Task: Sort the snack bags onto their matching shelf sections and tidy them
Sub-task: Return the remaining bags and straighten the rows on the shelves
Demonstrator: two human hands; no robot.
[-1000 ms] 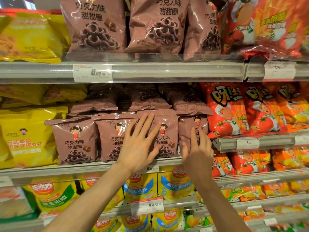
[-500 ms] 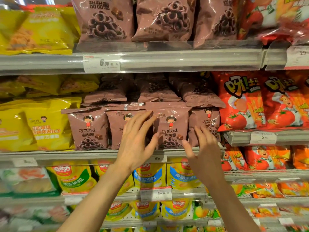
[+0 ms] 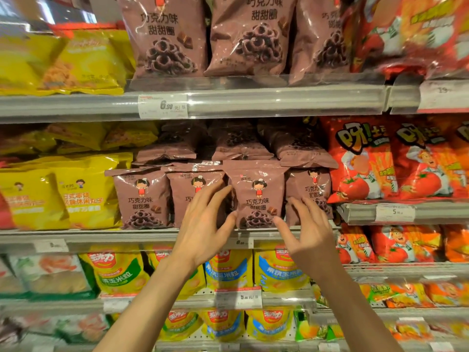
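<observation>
Several brown chocolate-ring snack bags stand upright in a row on the middle shelf (image 3: 88, 237). One of them, the third brown bag (image 3: 257, 196), stands between my two hands. My left hand (image 3: 205, 224) is at its left edge, fingers spread and reaching up over the second brown bag (image 3: 187, 189), thumb near the third bag's lower left corner. My right hand (image 3: 308, 232) hovers at the third bag's right edge, fingers loosely bent in front of the fourth brown bag (image 3: 312, 184). Neither hand grips anything. More brown bags (image 3: 241, 146) lie flat on top of the row.
Yellow bags (image 3: 76, 194) fill the shelf left of the brown ones and red tomato bags (image 3: 368, 163) the right. Larger brown bags (image 3: 167, 39) stand on the upper shelf. Yellow corn-snack bags (image 3: 116, 270) hang below. Price tags (image 3: 162, 106) line the rails.
Both hands have pulled back from pressing flat on the brown bags and now flank the third bag. The view has shifted slightly lower and closer.
</observation>
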